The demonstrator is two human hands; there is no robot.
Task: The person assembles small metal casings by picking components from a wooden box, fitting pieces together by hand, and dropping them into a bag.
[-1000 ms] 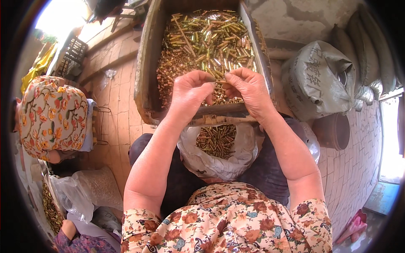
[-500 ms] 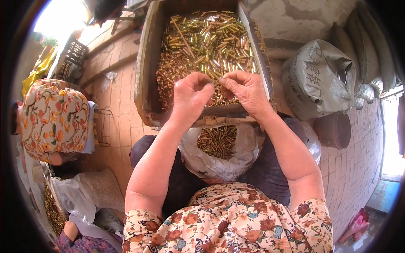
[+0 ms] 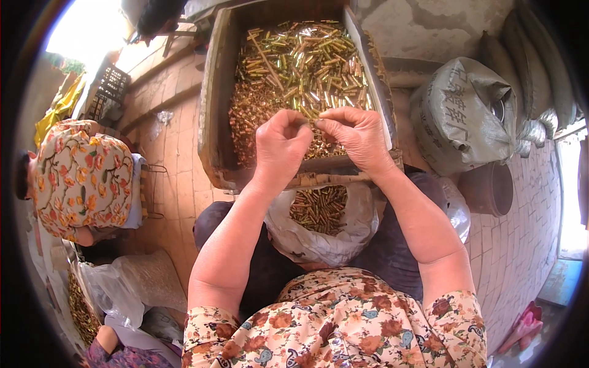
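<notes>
Versus half a second ago, fingertips of bare left hand (image 3: 282,144) and bare right hand (image 3: 359,138) sit closer together, nearly meeting over the near part of a dark, worn-edged rectangular trough (image 3: 213,104). A second ago a short copper-coloured piece showed between them; now too small to make out. Thumb and forefinger drawn in on each hand; cannot tell whether they press together or pinch a piece. Slim gold-coloured metal tubes (image 3: 319,46) lie loose across the trough's far and right parts, small copper-coloured bits (image 3: 251,116) heaped left and near, thin wooden stick (image 3: 265,59) on top at far left. Open white plastic sack (image 3: 362,224) between the knees, just near of the trough, has more tubes in it. Reddish brick floor (image 3: 178,190) around. Right: bulging grey-white woven sack (image 3: 457,116), round brown bucket (image 3: 494,190) just near of it; crumpled pink item (image 3: 524,325) at near right. Left: co-worker in an orange-flowered pale top (image 3: 86,181), black plastic crate (image 3: 109,92) farther off. Room daylit from far left and right.
</notes>
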